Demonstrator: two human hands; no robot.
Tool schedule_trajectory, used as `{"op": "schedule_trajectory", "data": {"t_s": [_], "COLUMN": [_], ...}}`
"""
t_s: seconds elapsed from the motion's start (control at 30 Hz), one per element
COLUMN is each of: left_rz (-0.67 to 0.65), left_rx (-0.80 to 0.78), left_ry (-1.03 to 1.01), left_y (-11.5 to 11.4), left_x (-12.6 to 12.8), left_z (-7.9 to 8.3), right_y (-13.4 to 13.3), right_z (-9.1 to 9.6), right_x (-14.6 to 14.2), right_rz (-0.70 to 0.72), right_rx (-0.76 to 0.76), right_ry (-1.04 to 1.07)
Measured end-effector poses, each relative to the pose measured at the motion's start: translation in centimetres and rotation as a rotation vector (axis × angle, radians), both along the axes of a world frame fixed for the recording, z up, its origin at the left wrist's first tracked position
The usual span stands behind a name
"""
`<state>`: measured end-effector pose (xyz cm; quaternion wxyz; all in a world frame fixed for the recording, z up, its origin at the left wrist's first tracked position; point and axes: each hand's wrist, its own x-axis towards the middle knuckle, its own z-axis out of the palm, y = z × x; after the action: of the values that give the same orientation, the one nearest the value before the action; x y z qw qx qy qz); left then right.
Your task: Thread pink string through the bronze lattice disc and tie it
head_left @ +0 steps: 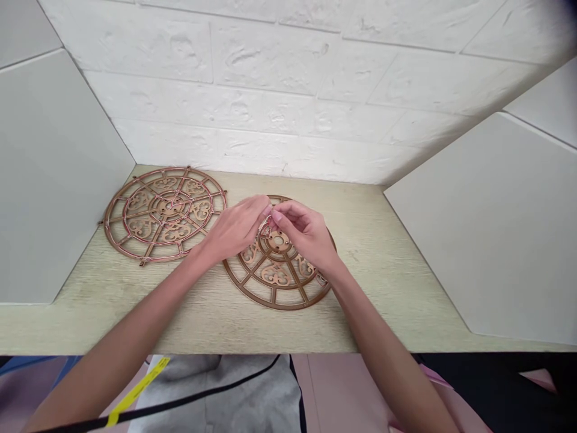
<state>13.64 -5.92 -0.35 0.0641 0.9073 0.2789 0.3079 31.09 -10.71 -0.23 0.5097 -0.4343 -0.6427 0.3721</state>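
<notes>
Both hands meet above a bronze-coloured openwork metal disc (278,307) with scroll ornaments, spokes and a hub with a hole. A small bunch of thin pink-and-white wire (267,225) hangs at the fingertips. My left hand (241,224) is closed, back upward, its fingertips at the wire and partly hidden. My right hand (303,227) pinches the wire between thumb and index finger. To the left lies a second, similar disc (155,252), with pink-and-white wire running along its rings and to its centre.
The discs lie on a pale wood-grain tabletop (369,282). A white brick-patterned wall (270,108) stands behind. Grey-white panels close off the left side (54,180) and the right side (496,240). Below the front edge, a yellow strip (139,388) crosses a black cord (216,391).
</notes>
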Motion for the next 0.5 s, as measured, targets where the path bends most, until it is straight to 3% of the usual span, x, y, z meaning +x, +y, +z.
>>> {"op": "schedule_trajectory", "data": {"t_s": [0.37,0.5], "left_rz": [0.047,0.069], "left_rx": [0.069,0.075], "left_ry": [0.001,0.007], "left_y": [0.12,0.11], "left_x": [-0.04,-0.07], "left_z": [-0.28,-0.31], "right_y": [-0.13,-0.43], "right_z": [-0.17,0.08], "right_x": [-0.12,-0.36], "right_rz": [-0.026,-0.103], "right_rx": [0.02,0.058], "right_ry": [-0.009,-0.143]}}
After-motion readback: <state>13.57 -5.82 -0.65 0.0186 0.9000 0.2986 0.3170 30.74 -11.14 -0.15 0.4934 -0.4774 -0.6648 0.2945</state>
